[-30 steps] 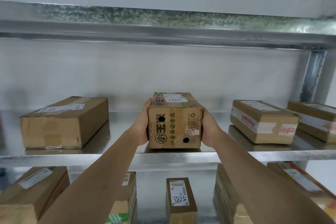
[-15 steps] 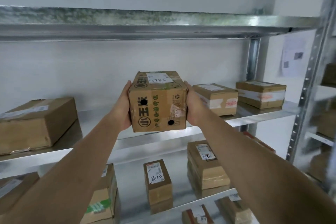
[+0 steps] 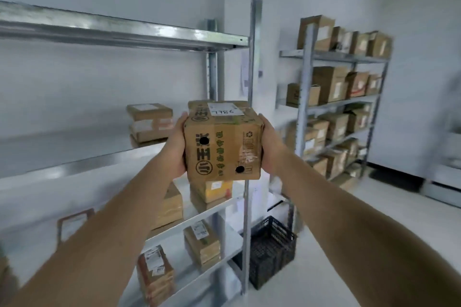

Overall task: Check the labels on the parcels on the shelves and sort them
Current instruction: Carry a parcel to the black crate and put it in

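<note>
Parcel off the shelf, carried right

Both hands, left hand [image 3: 174, 149] and right hand [image 3: 270, 147], clasp the box [image 3: 223, 142], labelled 7786; it has left the near shelf [image 3: 119, 157], likely bound for the far rack [image 3: 334, 104].

The handwritten number 7786 is seen on the white label [image 3: 225, 109] atop a cardboard parcel [image 3: 222, 142]; a recycling symbol [image 3: 249, 134] is printed on its front; other labels are too blurred

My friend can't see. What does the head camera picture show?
Two hands, left and right, hold a cardboard box up in the air by its sides. A label on top reads 7786. Metal shelves of parcels stand behind, with a black crate on the floor.
</note>
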